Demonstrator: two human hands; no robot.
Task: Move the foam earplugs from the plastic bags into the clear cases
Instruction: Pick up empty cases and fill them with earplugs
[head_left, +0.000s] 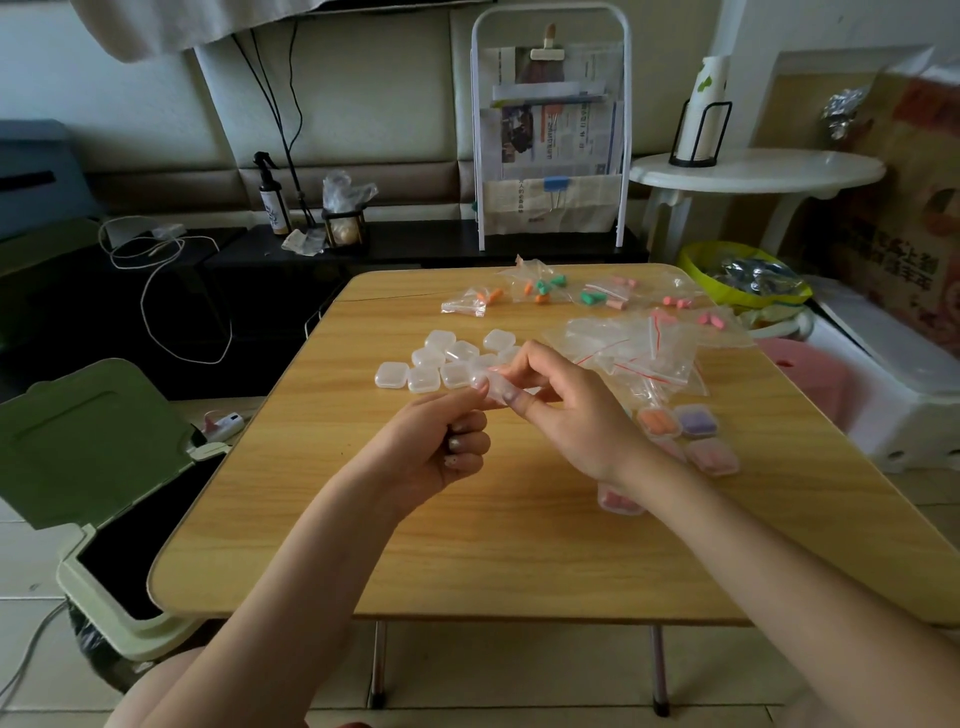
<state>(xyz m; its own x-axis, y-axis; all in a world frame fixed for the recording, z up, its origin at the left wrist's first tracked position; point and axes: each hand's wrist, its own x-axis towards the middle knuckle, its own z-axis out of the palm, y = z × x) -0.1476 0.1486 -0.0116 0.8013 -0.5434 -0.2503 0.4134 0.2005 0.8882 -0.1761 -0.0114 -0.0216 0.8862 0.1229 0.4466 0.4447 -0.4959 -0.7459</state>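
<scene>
Both hands hold one clear case (491, 387) above the table (519, 545): the left hand (441, 447) pinches its near edge, and the right hand (566, 410) grips the far side with thumb and fingers. The step in hand appears to be opening the lid. The base should be steadied and the lid edge levered up gently, since the case looks light and slippery. Empty cases (441, 361) lie just beyond the hands; bagged earplugs (540, 291) lie at the far edge; filled cases (698, 431) sit to the right.
</scene>
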